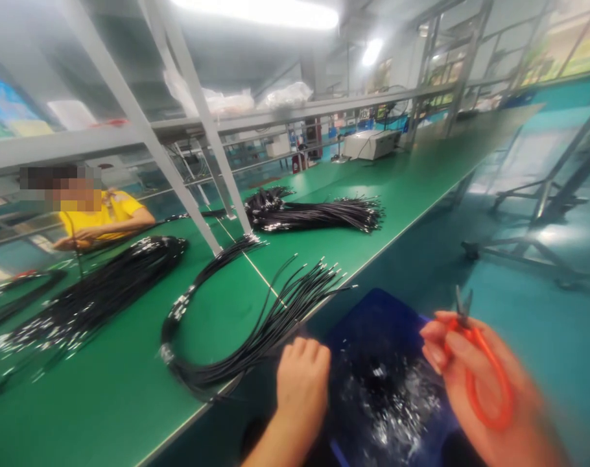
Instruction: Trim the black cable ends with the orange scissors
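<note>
My right hand (489, 383) is closed around a pair of small orange-handled scissors (494, 395), blades pointing up and slightly apart. At the table's front edge my left hand (303, 376) has its fingers curled down; whatever lies inside them is hidden. Just behind it, a curved bundle of black cables (217, 370) rests on the green table (217, 311), its loose ends fanned out with pale tips. Below and between my hands is a blue bin (373, 311) that holds dark and shiny small scraps (397, 402).
More black cable bundles lie at the left (115, 285) and farther back (314, 214). A person in a yellow top (124, 207) works across the table. Metal shelf posts (202, 117) rise from it. A white box (370, 144) stands farther along. A wheeled frame (533, 220) is on the right.
</note>
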{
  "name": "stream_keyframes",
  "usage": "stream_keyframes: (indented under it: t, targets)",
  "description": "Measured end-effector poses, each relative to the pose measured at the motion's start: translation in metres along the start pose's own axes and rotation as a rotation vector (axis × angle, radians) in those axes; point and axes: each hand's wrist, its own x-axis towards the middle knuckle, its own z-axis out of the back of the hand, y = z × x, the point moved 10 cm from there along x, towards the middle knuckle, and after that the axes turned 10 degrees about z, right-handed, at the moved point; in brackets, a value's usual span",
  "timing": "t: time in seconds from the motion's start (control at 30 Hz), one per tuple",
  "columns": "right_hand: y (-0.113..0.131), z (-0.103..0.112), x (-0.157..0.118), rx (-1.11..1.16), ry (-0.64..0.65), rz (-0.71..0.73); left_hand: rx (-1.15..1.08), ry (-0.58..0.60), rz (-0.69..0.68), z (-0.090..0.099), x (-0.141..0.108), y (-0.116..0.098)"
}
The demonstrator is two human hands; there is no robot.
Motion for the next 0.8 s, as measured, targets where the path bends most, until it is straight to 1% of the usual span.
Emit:
stream_keyframes:
  t: [0.07,0.13,0.23,0.3,0.37,0.47,0.53,0.57,0.67,0.73,0.8]
  targets:
    - [-0.001,-0.003,-0.002,0.018,0.016,-0.009,0.095,-0.007,0.035,0.003,0.009,0.024]
    - [-0.002,-0.009,-0.005,0.034,0.035,-0.023,0.150,0.016,0.036,0.002,0.015,0.038]
    - [-0.001,-0.016,-0.008,0.031,0.059,-0.029,0.171,0.060,0.017,-0.001,0.015,0.045]
    - [0.000,-0.018,-0.009,0.021,0.070,-0.021,0.149,0.086,0.017,0.000,0.015,0.047]
    - [0.000,-0.018,-0.009,0.014,0.076,-0.015,0.099,0.107,0.038,0.005,0.018,0.050]
    - [0.001,-0.015,-0.008,0.001,0.063,0.008,-0.024,0.132,0.120,0.019,0.026,0.052]
    - [0.002,-0.011,-0.008,-0.009,0.034,0.026,-0.134,0.160,0.159,0.027,0.031,0.043]
    - [0.002,-0.009,-0.008,-0.013,0.017,0.029,-0.196,0.181,0.159,0.031,0.032,0.033]
    - [-0.002,-0.005,-0.007,-0.025,-0.009,0.007,-0.372,0.241,0.102,0.043,0.029,-0.011]
    - [-0.007,-0.004,-0.008,-0.036,-0.007,-0.018,-0.484,0.247,0.056,0.051,0.024,-0.038]
    - [-0.015,-0.002,-0.010,-0.047,0.000,-0.046,-0.716,0.225,-0.017,0.059,0.018,-0.058]
